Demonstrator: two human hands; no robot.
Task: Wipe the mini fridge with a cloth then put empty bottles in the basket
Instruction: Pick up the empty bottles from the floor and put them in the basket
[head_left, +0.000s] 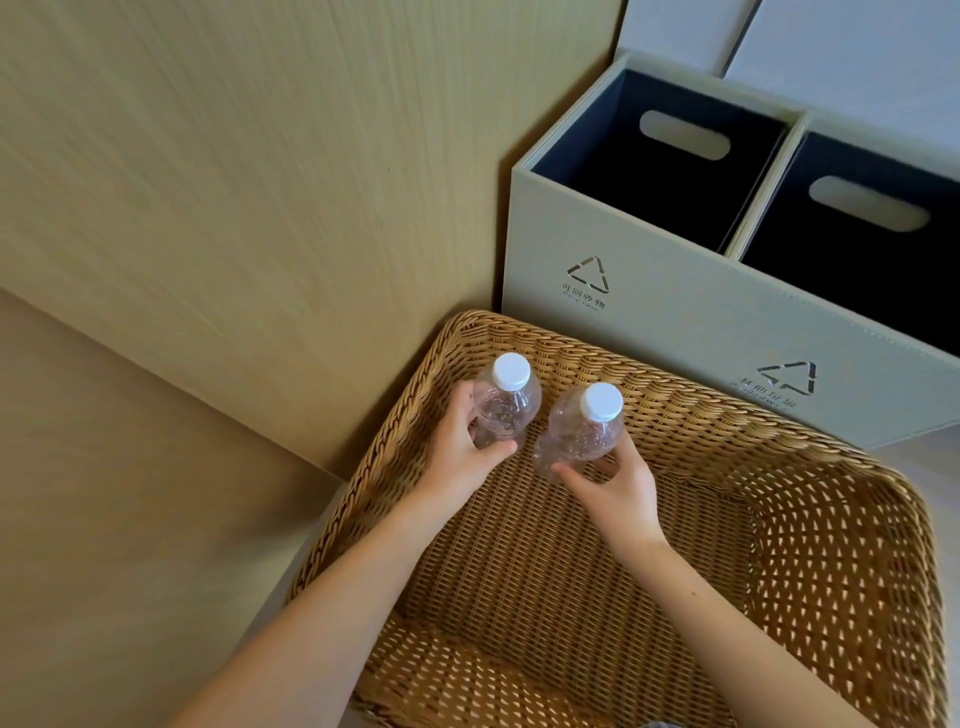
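Wicker basket (727, 410), rectangular, open weave. Two clear plastic bottles, white caps, upright at its 11 o'clock corner. Left bottle (508, 410): left hand (460, 447) grips the body, fingers and thumb curled round it. Right bottle (579, 436), at 3 o'clock of the first, just beside it: right hand (621, 488) clasps its lower body. Grey two-compartment recycling bin (675, 322) at the basket's 1 o'clock; wood-grain wall panel (234, 182) at 10 o'clock

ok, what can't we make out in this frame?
Head view: lower ends of the left bottle and right bottle, partly behind the left hand and right hand; contact with the basket floor unclear.
Head view: inside of the bin, lost in shadow.
Head view: lettering on its front, too small.
Head view: basket's near side, cut by the bottom edge.
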